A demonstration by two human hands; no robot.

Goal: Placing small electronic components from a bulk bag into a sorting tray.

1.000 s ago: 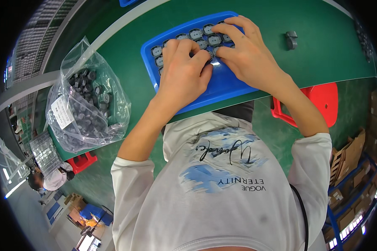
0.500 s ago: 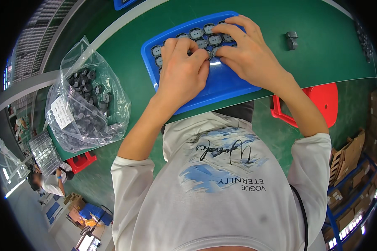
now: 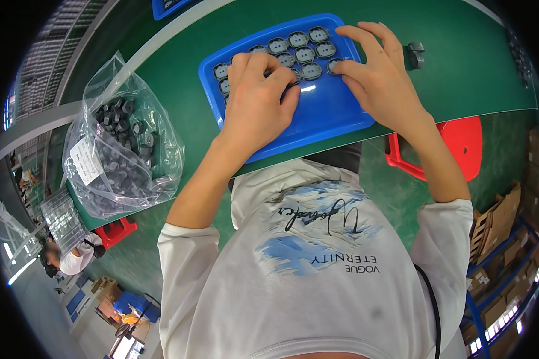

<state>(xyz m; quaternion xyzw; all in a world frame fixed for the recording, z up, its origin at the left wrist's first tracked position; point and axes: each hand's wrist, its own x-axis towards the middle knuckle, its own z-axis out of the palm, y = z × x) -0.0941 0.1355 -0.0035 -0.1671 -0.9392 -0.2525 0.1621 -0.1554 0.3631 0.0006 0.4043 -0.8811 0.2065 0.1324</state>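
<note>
A blue tray holds rows of grey oval plastic connector-like pieces with small holes in their faces. My left hand rests over the tray's left half with its fingers curled down among the pieces, covering several of them; whatever its fingertips grip is hidden. Over the right side is my right hand, its fingers spread. One digit of it touches the grey piece at the right end of the nearer row, while another finger reaches over the tray's right rim.
On the green table, a clear plastic bag of dark grey pieces stands at the left. Two loose dark pieces lie right of the tray. A red stool stands beyond the near edge. Far left, a person is visible.
My right hand has moved right and spread its fingers, uncovering pieces in the tray's upper right. The left hand stays nearly in place. The far person has shifted slightly.
</note>
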